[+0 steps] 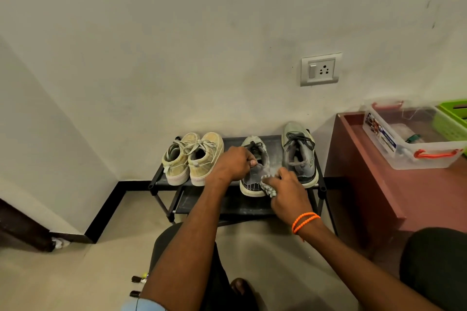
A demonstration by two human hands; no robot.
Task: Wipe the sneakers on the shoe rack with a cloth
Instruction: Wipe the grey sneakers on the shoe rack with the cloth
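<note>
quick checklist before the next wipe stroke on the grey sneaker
1. Left hand grips the collar of the near grey sneaker: ok.
2. Right hand holds the cloth against the sneaker's side: ok.
3. Sneaker sits on the shoe rack top shelf: ok.
4. Other grey sneaker stands apart from the stroke: ok.
5. Beige pair close beside the left hand: ok, just.
6. Cloth damp or dry: cannot tell.

The shoe rack [273, 140] is black, carrying a beige-yellow pair of sneakers [193, 159] and two grey sneakers [299, 154] with off-white soles and dark laces, beside a maroon table [379, 184], a green basket [452, 118] and an orange wristband [304, 221].
</note>
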